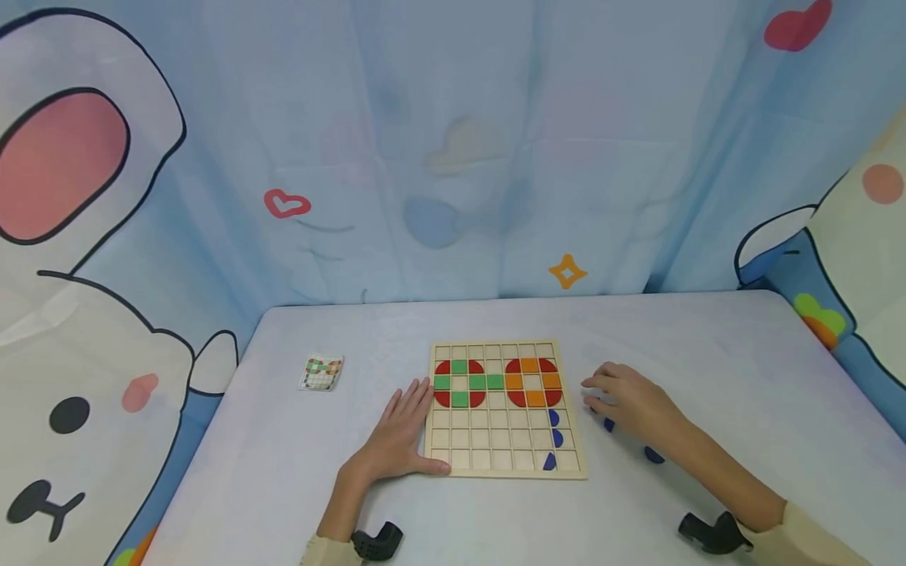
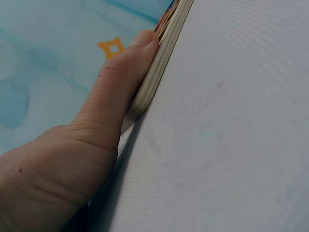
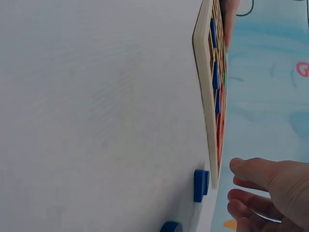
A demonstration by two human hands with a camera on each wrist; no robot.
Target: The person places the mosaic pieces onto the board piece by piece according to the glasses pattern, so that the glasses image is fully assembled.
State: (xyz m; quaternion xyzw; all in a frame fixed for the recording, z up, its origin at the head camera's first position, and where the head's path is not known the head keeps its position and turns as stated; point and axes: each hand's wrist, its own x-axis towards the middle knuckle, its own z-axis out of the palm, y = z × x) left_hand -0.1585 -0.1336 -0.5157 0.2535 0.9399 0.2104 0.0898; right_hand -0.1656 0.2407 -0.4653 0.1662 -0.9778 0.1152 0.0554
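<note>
A wooden grid board (image 1: 470,439) lies on the table with red, green and orange pieces in its upper squares. Blue pieces (image 1: 554,418) sit in its right column. My left hand (image 1: 398,436) rests along the board's left side, fingers stretched out, thumb (image 2: 120,79) over the near edge by the corner. To the right of the board, my right hand (image 1: 630,397) hovers with loosely bent fingers, thumb and fingertips apart, nothing visible between them. Below it on the table are a blue piece (image 1: 609,424) and a blue half-round piece (image 1: 654,455). Another is partly hidden under the fingers.
A small card (image 1: 322,373) with a coloured grid pattern lies left of the board. Behind the white table (image 1: 340,324) hangs a blue curtain (image 1: 453,259) with cartoon prints.
</note>
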